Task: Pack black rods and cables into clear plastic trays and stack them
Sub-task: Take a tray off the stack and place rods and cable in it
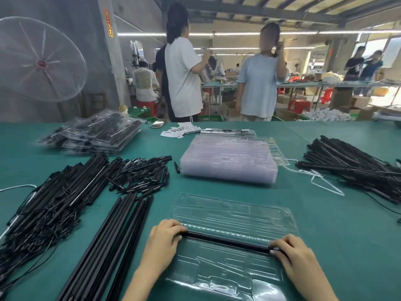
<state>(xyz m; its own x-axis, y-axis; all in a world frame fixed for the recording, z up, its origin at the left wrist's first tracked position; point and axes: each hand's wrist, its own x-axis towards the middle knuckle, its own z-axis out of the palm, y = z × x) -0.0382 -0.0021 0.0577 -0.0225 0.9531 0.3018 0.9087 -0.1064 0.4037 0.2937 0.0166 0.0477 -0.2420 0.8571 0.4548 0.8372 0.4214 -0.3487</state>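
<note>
At the far left of the green table (338, 246) lies a heap of black cables (41, 216) tangled with rods, and behind it a pile of packed trays (93, 132). Just right of the cables, a bundle of long black rods (112, 242) runs toward the near edge, with a scatter of short black pieces (141, 174) beyond it.

The left hand (161, 241) has its fingers curled over the left end of a single black rod (225, 241), grasping it. The rod lies across an open clear tray (230, 276) — along the fold between its two halves — and the tray sits flat on the table right in front of the person. The right hand (297, 258) grasps the rod's other end, fingertips bent down onto it.

Behind the tray, well apart from it, stands a stack of empty clear trays (230, 161), with a few white labels (180, 130) further back. At the far right lies another heap of black rods and cables (351, 168) — a white wire loop (325, 183) rests beside it.

Beyond the table, people (183, 77) stand in the workshop, and a big fan (39, 59) stands at the left.
</note>
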